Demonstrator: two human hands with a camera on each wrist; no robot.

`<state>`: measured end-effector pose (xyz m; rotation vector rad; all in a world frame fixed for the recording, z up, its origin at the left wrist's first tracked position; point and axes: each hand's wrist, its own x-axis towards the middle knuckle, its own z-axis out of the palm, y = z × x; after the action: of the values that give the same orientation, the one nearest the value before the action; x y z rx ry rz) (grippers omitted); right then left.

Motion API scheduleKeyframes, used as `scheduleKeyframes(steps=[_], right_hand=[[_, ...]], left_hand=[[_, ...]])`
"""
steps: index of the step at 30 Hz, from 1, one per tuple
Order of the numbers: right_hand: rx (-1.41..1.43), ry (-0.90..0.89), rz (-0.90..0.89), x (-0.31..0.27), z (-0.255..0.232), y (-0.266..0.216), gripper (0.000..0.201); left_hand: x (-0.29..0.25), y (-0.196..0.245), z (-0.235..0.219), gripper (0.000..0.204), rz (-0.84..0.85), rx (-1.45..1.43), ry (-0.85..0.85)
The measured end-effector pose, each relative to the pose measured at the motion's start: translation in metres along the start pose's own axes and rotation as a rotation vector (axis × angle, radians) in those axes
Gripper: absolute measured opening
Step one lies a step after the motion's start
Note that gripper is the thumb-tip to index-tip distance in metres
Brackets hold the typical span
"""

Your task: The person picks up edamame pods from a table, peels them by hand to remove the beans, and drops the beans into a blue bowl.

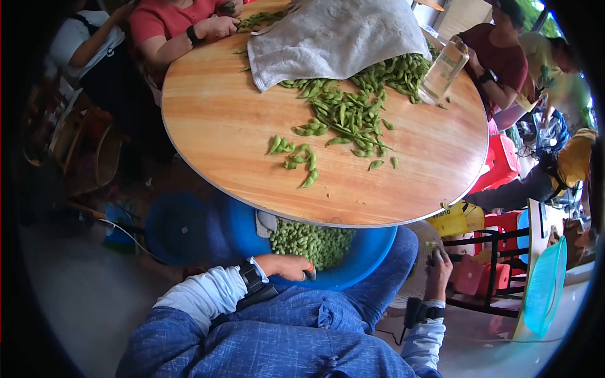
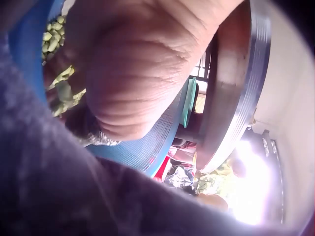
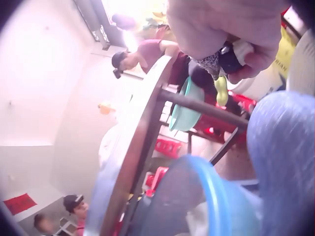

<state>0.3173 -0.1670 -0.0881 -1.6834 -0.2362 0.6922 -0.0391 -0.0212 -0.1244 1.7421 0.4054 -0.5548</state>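
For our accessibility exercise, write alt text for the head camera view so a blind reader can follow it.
A seated person in blue reaches the left hand into a blue basin of green soybeans on their lap, while the right hand is raised beside the knee. Ahead, a round wooden table holds scattered edamame pods, a grey towel and a clear bottle.

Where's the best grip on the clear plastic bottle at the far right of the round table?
Probably mid-body. The clear plastic bottle stands tilted among the edamame pods beside the grey cloth, with another person's hand at its top. Come in from the near right over bare wooden table, fingers wrapped round the straight sides, below that hand.
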Motion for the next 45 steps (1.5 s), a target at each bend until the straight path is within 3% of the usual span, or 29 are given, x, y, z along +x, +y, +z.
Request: scheduleKeyframes(steps=[2, 3, 5, 6, 8, 10, 12, 14, 16, 18, 20, 21, 22, 25, 28, 31, 34, 37, 40, 45], right_hand=[[-0.147, 0.018, 0.059, 0.006, -0.031, 0.007, 0.009], [-0.284, 0.054, -0.003, 0.01, -0.043, 0.015, 0.011], [-0.864, 0.065, -0.206, 0.011, -0.066, 0.029, 0.014], [-1.156, 0.076, -0.31, 0.01, -0.076, 0.036, 0.015], [-1.132, 0.083, -0.343, 0.012, -0.089, 0.052, 0.012], [-0.805, 0.081, -0.413, 0.008, -0.084, 0.053, 0.011], [-0.762, 0.02, -0.354, 0.004, -0.072, 0.036, 0.012], [-0.68, -0.047, -0.35, -0.002, -0.052, 0.02, 0.012], [-0.556, -0.109, -0.403, -0.014, -0.02, 0.0, 0.012], [-0.489, -0.198, -0.424, -0.033, 0.012, -0.022, 0.011], [-0.299, -0.305, -0.393, -0.052, 0.043, -0.038, 0.01], [-0.299, -0.345, -0.376, -0.06, 0.053, -0.042, 0.01], [-0.298, -0.382, -0.359, -0.066, 0.061, -0.047, 0.011], [-0.319, -0.459, -0.378, -0.081, 0.083, -0.059, 0.012], [-0.239, -0.541, -0.37, -0.09, 0.1, -0.061, 0.012], [-0.188, -0.641, -0.377, -0.095, 0.115, -0.064, 0.014], [-0.12, -0.725, -0.37, -0.105, 0.135, -0.074, 0.014], [-0.098, -0.77, -0.371, -0.113, 0.153, -0.081, 0.015], [-0.141, -0.815, -0.406, -0.114, 0.157, -0.077, 0.016], [-0.07, -0.851, -0.354, -0.121, 0.158, -0.083, 0.018]], left_hand=[[-0.008, 0.002, 0.007, 0.031, 0.062, -0.073, -0.043], [-0.01, 0.002, 0.006, 0.031, 0.086, -0.09, -0.047], [-0.014, 0.007, 0.004, 0.031, 0.056, -0.111, -0.022], [-0.02, 0.014, 0.002, 0.031, 0.08, 0.046, 0.078], [-0.035, 0.033, -0.003, 0.029, 0.118, 0.363, 0.276], [-0.062, 0.058, -0.017, 0.021, 0.223, 0.169, 0.278], [-0.103, 0.104, -0.049, 0.019, 0.306, -0.056, 0.244], [-0.113, 0.104, -0.075, 0.019, 0.486, -0.011, 0.637], [-0.125, 0.116, -0.107, 0.018, 0.241, -0.139, 1.055], [-0.119, 0.093, -0.15, 0.019, 0.295, 0.067, 1.406], [-0.108, 0.068, -0.183, 0.018, 0.219, 0.069, 1.452], [-0.108, 0.077, -0.19, 0.019, 0.129, 0.112, 1.434], [-0.105, 0.086, -0.195, 0.019, 0.147, 0.201, 1.383], [-0.091, 0.102, -0.204, 0.022, 0.132, 0.508, 1.21], [-0.073, 0.094, -0.212, 0.012, 0.139, 0.747, 1.27], [-0.074, 0.104, -0.208, 0.016, -0.02, 0.815, 1.196], [-0.071, 0.106, -0.205, 0.013, -0.074, 0.89, 1.174], [-0.075, 0.118, -0.201, 0.01, -0.118, 0.72, 1.173], [-0.068, 0.118, -0.205, 0.01, -0.135, 0.806, 1.209], [-0.069, 0.111, -0.207, 0.012, -0.112, 0.661, 1.348]])
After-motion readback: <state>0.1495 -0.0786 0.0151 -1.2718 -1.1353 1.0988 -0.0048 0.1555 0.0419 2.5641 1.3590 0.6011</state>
